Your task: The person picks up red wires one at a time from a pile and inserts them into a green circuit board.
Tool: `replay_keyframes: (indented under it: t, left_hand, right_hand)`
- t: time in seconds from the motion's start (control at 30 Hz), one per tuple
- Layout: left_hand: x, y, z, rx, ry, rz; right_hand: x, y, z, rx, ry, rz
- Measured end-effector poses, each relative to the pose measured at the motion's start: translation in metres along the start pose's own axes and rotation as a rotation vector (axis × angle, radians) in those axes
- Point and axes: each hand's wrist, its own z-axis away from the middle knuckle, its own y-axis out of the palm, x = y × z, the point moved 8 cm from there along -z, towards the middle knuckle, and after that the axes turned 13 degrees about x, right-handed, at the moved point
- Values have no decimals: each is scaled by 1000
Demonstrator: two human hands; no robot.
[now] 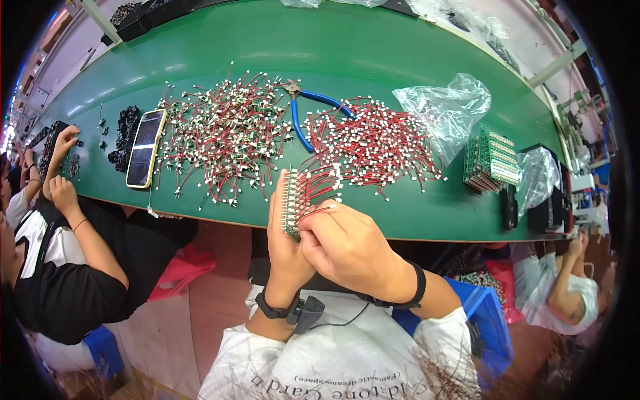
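White shirt point(300, 357): the person wears it, at the bottom, closest of all.
Wrist bands: a black one point(275, 308) with a small black box point(309, 315) is on the left wrist, and another dark one point(421, 283) is on the right.
Left hand point(285, 252): wrapped around the green board, holding it up on its edge.
Green board point(291, 200): in the left hand, just past the near edge of the tabletop point(267, 41), with a row of little metal bits and many red wires poking out to the right.
Right hand point(353, 241): finger and thumb pinched on one red wire point(319, 212), close against the board. Its white end sticks out over the knuckles.
Wire piles: one big heap point(227, 133) of red wires with white ends on the left, and another point(377, 143) on the right.
Pliers point(297, 125): blue handles spread apart, between the heaps.
Phone point(145, 150): left of the left heap, beside a black clump point(124, 139).
Clear bag point(453, 110): crumpled, behind the right heap.
Board stack point(495, 160): more green boards, on the right.
Blue bin point(490, 317): below the tabletop, by the right arm.
Other person point(80, 267): sits at the left, both hands by the tabletop.
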Motion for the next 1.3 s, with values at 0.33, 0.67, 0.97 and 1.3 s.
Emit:
replay_keyframes:
  t: [0.33, 0.67, 0.97, 1.3]
  left_hand:
    - [5, -4, 8, -4, -2, -31]
    - [-2, -1, 7, 108, 65, 677]
    - [4, -14, 2, -29, -165, 607]
    - [2, -7, -3, -75, -134, 590]
  right_hand:
    - [1, 6, 3, 34, -22, 37]
    - [11, -19, -13, -186, -191, 247]
    - [-79, -75, -11, -257, 163, -45]
    - [-151, -51, 3, -134, 356, -10]
